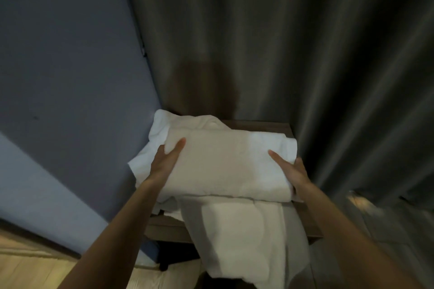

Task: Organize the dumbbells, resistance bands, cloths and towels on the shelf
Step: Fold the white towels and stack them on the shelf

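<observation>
My left hand (164, 162) grips the folded white terry towel (223, 166) at nine o'clock, right hand (293, 173) at three, thumbs on top; loose white towel (242, 241) hangs off the brown wooden shelf (270, 125) at six.

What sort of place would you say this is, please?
Probably a bedroom or hotel-type room, though I can't be sure: a long dark curtain, a blue-grey wall, and a wooden shelf in the corner, where the left hand and right hand hold a folded towel.
</observation>
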Demonstrator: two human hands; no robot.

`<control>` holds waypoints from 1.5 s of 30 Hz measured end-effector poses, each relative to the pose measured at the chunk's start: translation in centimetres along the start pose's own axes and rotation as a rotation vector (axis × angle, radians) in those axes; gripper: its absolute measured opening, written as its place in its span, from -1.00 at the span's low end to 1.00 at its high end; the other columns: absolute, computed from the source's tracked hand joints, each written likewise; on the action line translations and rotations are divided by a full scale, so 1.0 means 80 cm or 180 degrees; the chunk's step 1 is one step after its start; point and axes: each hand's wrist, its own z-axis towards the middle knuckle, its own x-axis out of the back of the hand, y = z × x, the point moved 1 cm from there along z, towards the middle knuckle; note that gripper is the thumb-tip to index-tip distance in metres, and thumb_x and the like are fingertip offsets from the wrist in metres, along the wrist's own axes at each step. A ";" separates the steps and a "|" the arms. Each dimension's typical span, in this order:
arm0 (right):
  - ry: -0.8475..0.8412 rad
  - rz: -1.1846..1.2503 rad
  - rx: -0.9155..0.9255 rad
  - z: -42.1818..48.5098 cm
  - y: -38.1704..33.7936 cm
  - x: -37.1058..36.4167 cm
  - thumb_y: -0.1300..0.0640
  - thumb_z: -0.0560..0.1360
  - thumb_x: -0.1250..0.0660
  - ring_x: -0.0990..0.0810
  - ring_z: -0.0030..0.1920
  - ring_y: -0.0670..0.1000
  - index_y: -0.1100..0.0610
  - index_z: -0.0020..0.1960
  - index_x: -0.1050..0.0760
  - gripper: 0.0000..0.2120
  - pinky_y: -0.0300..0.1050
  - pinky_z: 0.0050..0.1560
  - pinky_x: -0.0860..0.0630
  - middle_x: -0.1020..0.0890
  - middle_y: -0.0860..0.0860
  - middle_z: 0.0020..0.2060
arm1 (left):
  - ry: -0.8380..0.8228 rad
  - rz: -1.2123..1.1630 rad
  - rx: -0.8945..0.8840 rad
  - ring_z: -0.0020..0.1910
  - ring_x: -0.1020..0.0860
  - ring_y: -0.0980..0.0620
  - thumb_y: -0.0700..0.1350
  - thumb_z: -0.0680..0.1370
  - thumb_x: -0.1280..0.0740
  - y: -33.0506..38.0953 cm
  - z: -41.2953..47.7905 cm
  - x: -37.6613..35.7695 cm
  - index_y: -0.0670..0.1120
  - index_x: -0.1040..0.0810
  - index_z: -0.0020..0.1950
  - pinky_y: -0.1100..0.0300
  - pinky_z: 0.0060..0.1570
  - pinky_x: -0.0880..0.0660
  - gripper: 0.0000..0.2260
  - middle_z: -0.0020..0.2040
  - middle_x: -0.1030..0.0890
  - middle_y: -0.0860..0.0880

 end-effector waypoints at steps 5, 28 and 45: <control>0.0029 -0.0022 -0.0020 -0.017 0.011 0.001 -0.45 0.06 -0.48 -0.48 0.18 0.14 -0.07 0.38 -0.18 0.03 0.22 0.25 -0.45 -0.45 -0.01 0.16 | -0.0031 0.0060 0.0062 0.27 -0.40 -0.20 0.56 0.28 -0.17 -0.008 -0.021 0.003 0.02 -0.23 0.46 -0.19 0.36 -0.27 -0.08 0.35 -0.42 -0.12; 0.0486 -0.0315 0.0293 -0.006 -0.044 0.012 -0.49 0.06 -0.40 -0.55 0.14 0.12 0.09 0.33 -0.41 0.01 0.13 0.21 -0.51 -0.57 0.05 0.18 | 0.0344 -0.0683 0.0083 0.15 -0.47 -0.06 0.45 0.37 -0.26 0.016 -0.031 -0.003 0.05 -0.35 0.37 -0.07 0.27 -0.34 -0.29 0.22 -0.52 -0.03; -0.0174 -0.0186 0.0415 -0.128 -0.264 0.094 -0.20 0.35 -0.47 -0.55 0.05 -0.02 0.04 0.34 -0.40 -0.34 -0.08 0.11 -0.50 -0.55 -0.04 0.13 | 0.0682 -0.1150 0.0736 -0.09 -0.48 0.05 0.31 0.44 -0.30 0.206 -0.159 0.090 -0.04 -0.37 0.21 0.08 0.05 -0.31 -0.47 0.03 -0.51 -0.01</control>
